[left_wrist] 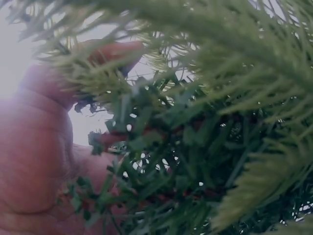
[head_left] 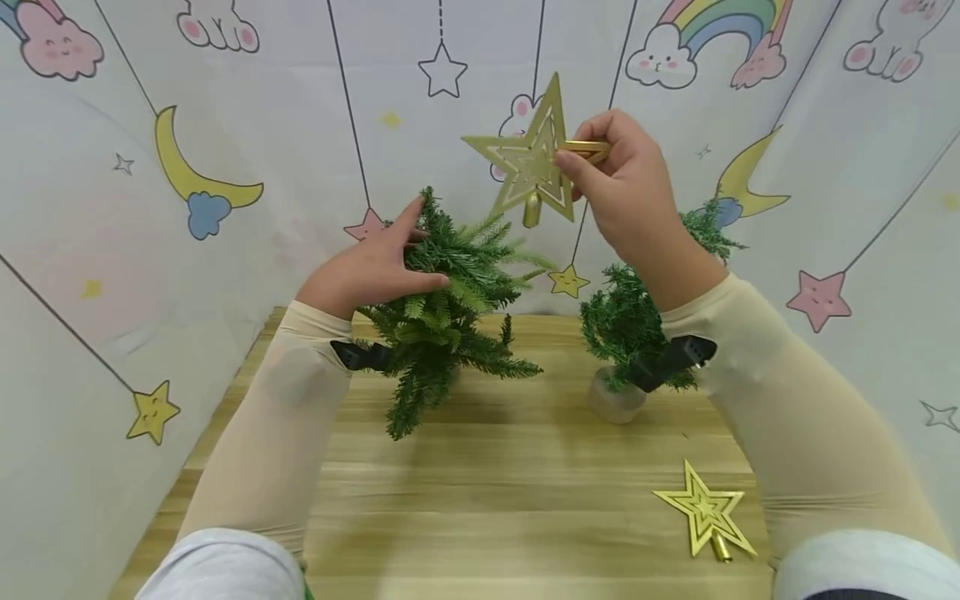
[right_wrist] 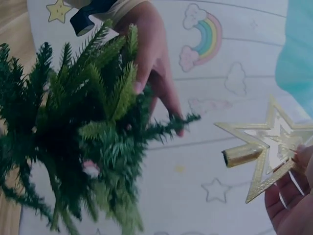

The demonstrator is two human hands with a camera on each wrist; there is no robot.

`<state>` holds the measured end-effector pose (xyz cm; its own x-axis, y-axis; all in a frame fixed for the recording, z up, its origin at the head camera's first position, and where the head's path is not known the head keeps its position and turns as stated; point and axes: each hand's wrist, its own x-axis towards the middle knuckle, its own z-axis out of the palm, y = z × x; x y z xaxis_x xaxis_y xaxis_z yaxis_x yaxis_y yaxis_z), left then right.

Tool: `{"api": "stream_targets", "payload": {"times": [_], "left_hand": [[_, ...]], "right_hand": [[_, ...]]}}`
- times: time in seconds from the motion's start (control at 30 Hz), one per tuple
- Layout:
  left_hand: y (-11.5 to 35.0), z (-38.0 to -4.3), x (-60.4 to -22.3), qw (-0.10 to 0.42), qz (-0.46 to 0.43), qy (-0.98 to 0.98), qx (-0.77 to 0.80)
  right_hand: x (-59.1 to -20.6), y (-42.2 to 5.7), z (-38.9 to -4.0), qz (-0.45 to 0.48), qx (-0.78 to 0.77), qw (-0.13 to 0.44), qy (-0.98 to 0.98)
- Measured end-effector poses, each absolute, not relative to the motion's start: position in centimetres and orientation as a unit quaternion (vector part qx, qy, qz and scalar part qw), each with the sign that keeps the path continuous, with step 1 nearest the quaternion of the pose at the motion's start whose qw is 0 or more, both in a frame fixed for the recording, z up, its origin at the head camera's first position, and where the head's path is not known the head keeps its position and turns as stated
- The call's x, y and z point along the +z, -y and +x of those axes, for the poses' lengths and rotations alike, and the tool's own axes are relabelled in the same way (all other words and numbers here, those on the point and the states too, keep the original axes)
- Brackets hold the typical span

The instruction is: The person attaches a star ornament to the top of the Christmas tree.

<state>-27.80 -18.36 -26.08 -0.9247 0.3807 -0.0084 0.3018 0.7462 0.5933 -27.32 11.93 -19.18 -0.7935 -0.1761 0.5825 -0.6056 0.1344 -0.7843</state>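
Observation:
My right hand (head_left: 626, 179) pinches a gold star tree topper (head_left: 525, 158) by one side, thumb on its face. The topper is held up in the air, its short tube socket (head_left: 532, 209) pointing down. In the right wrist view, the socket (right_wrist: 242, 154) faces the tree's tip. My left hand (head_left: 375, 262) is at the top of a small artificial Christmas tree (head_left: 450, 333), index finger and thumb extended along its upper branches. Some of its fingers are hidden by the greenery. Close branches (left_wrist: 186, 137) fill much of the left wrist view.
A second small tree (head_left: 626, 321) on a pale round base (head_left: 617, 398) stands behind my right forearm. Another gold star topper (head_left: 705, 508) lies flat at the wooden table's (head_left: 525, 500) front right. A cartoon-printed cloth (head_left: 262, 50) hangs behind the table.

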Motion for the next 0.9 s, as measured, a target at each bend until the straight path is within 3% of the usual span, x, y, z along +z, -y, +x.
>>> {"api": "stream_targets", "payload": {"times": [0.37,0.9], "left_hand": [[16.8,-27.6,-25.9,0.054,0.187,-0.935,0.295],[17.5,-27.9,-25.9,0.057,0.191,-0.932,0.304]], "right_hand": [[-19.1,-6.5,-29.6,0.321,0.594,0.194,0.712],[-19.5,-2.8,-30.8,0.346,0.57,0.184,0.722]]}}
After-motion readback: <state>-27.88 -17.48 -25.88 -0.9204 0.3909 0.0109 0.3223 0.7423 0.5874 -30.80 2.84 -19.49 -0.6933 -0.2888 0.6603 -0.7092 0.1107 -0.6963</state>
